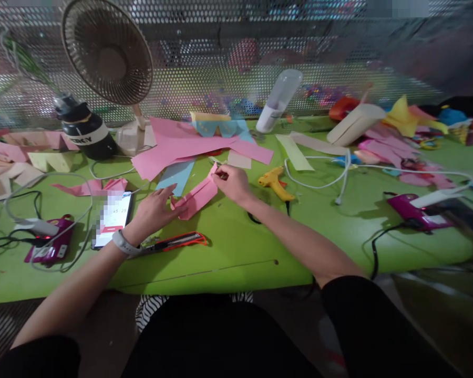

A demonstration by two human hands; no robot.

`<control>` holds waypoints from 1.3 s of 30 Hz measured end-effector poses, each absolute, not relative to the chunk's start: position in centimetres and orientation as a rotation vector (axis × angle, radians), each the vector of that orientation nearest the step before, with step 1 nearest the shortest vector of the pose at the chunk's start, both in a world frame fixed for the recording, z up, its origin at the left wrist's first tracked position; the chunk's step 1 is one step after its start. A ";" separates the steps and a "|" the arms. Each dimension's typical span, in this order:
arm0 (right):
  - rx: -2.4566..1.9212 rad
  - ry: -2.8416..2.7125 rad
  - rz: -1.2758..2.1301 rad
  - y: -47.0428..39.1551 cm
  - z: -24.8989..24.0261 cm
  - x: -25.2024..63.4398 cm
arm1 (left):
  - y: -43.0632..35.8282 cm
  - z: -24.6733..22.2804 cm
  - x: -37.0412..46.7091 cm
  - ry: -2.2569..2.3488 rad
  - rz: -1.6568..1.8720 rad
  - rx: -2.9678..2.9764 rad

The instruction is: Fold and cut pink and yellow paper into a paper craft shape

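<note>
A folded strip of pink paper (199, 199) lies at a slant on the green table between my hands. My right hand (233, 184) pinches its upper right end between thumb and fingertips. At the strip's lower left end rests my left hand (153, 212), its fingers stretched out and touching the paper. Just below is an orange and black utility knife (179, 242), partly behind my left wrist. A phone (112, 220) with a lit screen lies left of that wrist. To the right of my right hand is a yellow glue gun (275, 182).
Large pink sheets (173, 144) and blue paper (177, 176) spread behind my hands. A fan (108, 55) and a dark bottle (86, 131) stand at back left. Purple power strips (53, 244) with cables sit at both sides. A white cable (319, 185) loops at right.
</note>
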State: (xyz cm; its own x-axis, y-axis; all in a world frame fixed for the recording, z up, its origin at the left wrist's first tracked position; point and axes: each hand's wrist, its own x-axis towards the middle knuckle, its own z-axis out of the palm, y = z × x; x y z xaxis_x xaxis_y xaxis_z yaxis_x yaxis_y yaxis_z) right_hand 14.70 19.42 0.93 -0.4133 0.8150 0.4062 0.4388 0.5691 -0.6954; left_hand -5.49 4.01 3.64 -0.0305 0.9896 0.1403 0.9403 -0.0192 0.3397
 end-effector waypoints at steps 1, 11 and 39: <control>-0.997 -1.994 0.690 19.2 1.1 15.0 | 4.2 3.6 -5.6 2.067 0.531 2.066; -0.849 -1.685 0.899 18.6 1.3 16.4 | 4.8 3.0 -7.6 1.673 0.891 1.651; -0.693 -1.633 1.446 16.8 0.5 16.7 | 4.0 2.5 -5.7 1.505 1.483 0.971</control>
State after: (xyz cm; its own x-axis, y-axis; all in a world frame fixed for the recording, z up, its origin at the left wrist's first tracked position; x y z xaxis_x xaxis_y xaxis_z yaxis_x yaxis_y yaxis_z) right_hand 16.69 16.81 0.49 -0.5053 0.8342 0.2208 -0.1182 0.1865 -0.9753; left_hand -5.69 4.03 2.52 -0.3913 0.9200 -0.0229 -0.0093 0.0209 0.9997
